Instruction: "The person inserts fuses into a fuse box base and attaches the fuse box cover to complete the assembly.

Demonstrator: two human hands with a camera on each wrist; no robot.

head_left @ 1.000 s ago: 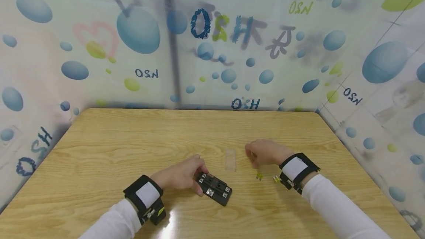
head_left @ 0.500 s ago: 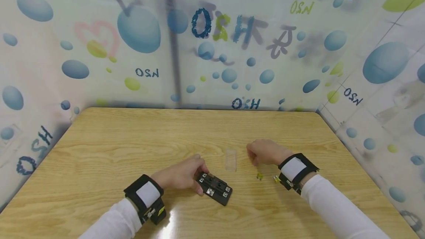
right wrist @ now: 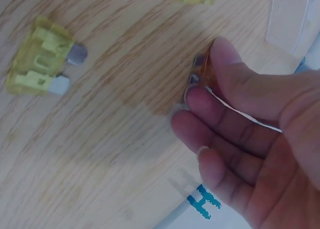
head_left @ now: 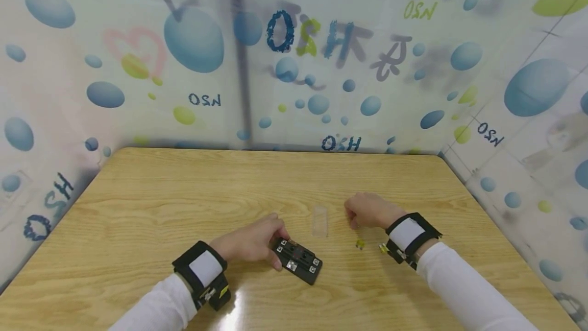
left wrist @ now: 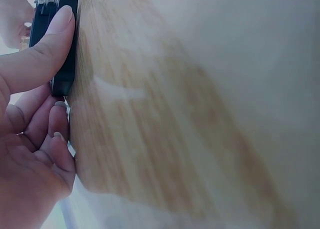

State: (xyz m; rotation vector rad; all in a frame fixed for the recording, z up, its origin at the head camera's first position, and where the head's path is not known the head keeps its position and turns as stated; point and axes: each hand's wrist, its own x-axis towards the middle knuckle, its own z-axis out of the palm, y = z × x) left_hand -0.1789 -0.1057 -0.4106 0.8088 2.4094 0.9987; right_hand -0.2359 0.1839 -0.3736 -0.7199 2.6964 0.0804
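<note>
My left hand grips the left end of a black fuse holder with metal terminals, which lies slanted on the table. In the left wrist view the thumb presses along the holder's side, with the fingers at its end. To the right, my right hand pinches a small orange blade fuse between thumb and index finger, low over the wood. Its metal prongs show beyond the fingertips. Two yellow blade fuses lie near this hand: one fuse below the fingers, the other fuse by the wrist strap.
A clear plastic cover lies flat between the two hands. The wooden table meets a patterned curtain at its back edge. Both wrists wear black straps with small cameras.
The right hand has shifted very slightly right, its fingers drawn a little closer together. The left hand and the fuse holder stay in place.
</note>
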